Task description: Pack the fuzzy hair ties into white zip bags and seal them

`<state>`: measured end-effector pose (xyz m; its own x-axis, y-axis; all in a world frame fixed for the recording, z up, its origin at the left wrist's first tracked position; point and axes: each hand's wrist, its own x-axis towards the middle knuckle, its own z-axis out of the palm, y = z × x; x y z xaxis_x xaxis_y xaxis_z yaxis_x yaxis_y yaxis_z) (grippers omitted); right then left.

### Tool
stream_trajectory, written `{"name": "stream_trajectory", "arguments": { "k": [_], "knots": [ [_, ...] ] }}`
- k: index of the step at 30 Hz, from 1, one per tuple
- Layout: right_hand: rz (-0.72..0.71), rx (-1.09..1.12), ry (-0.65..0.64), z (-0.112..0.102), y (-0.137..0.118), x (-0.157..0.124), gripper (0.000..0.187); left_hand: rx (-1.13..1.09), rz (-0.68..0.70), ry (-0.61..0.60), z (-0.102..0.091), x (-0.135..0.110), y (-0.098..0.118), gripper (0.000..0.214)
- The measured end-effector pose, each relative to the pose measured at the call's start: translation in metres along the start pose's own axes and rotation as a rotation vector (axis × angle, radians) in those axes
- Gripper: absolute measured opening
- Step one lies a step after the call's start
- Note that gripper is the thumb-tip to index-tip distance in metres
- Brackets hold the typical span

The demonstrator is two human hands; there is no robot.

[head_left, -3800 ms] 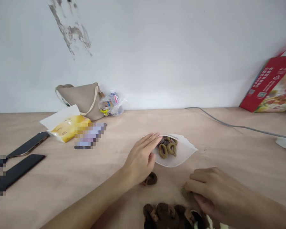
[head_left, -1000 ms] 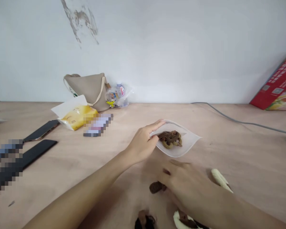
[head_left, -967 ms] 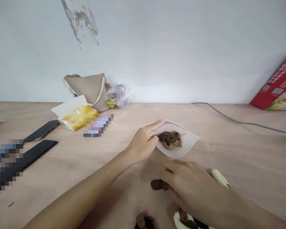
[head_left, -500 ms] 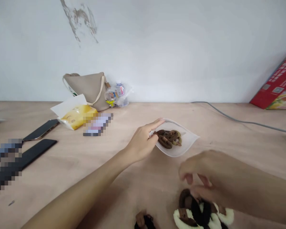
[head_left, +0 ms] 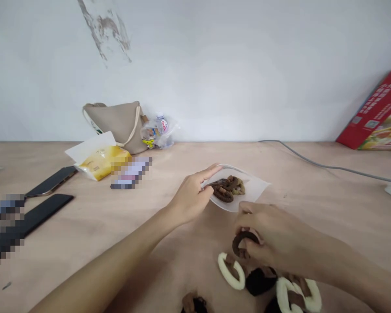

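Observation:
My left hand [head_left: 192,198] pinches the near edge of a clear plastic bag [head_left: 251,191] lying on the wooden table [head_left: 84,243]. Several brown and olive hair ties [head_left: 227,188] lie inside the bag. My right hand [head_left: 273,239] is closed on a dark brown hair tie [head_left: 243,240], held just in front of the bag's opening. Below it sit a pile of cream, black and brown hair ties [head_left: 273,282], and another dark one [head_left: 192,303] at the bottom edge.
At the back left stand a beige bag [head_left: 117,126], a crumpled water bottle [head_left: 158,130] and a yellow packet [head_left: 101,161]. Two dark phones [head_left: 48,184] lie at the left. A grey cable [head_left: 313,163] runs right; a red box [head_left: 374,117] leans on the wall.
My right hand dropped a brown tie into the bag, went back to the pile, and has now lifted another dark brown tie toward the bag. The left hand kept its hold.

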<state>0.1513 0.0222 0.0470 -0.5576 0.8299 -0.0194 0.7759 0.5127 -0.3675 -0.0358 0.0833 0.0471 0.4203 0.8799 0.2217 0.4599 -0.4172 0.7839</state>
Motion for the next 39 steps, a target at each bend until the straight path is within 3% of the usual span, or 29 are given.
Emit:
{"name": "stream_trajectory", "arguments": {
  "k": [4, 7, 10, 12, 16, 22, 27, 33, 39],
  "knots": [
    [0.055, 0.244, 0.061, -0.006, 0.003, 0.0, 0.015, -0.011, -0.009, 0.004, 0.0, 0.0, 0.001, 0.063],
    [0.12, 0.432, 0.263, -0.007, 0.01, 0.006, 0.011, -0.051, -0.013, 0.004, 0.0, 0.001, 0.002, 0.061],
    [0.154, 0.636, 0.504, -0.004, 0.017, 0.012, 0.028, -0.097, -0.018, 0.004, 0.001, 0.0, 0.002, 0.061],
    [0.173, 0.682, 0.538, -0.002, 0.02, 0.014, 0.029, -0.12, -0.033, 0.011, 0.002, 0.0, 0.002, 0.061],
    [0.137, 0.532, 0.531, -0.001, 0.02, 0.012, 0.015, -0.132, -0.09, 0.039, 0.003, 0.0, 0.002, 0.061],
    [-0.042, 0.001, 0.853, -0.01, 0.026, 0.007, 0.023, -0.092, -0.195, 0.198, -0.018, 0.006, 0.011, 0.057],
    [-0.09, -0.13, 0.704, -0.007, 0.039, 0.01, 0.033, -0.031, -0.334, 0.214, -0.037, 0.008, 0.023, 0.051],
    [-0.016, -0.138, 0.769, -0.004, 0.042, 0.016, 0.043, 0.011, -0.294, 0.143, -0.038, 0.004, 0.025, 0.05],
    [0.029, -0.241, 0.77, -0.004, 0.053, 0.015, 0.019, 0.164, -0.23, 0.174, -0.03, -0.002, 0.028, 0.056]
  ]
}}
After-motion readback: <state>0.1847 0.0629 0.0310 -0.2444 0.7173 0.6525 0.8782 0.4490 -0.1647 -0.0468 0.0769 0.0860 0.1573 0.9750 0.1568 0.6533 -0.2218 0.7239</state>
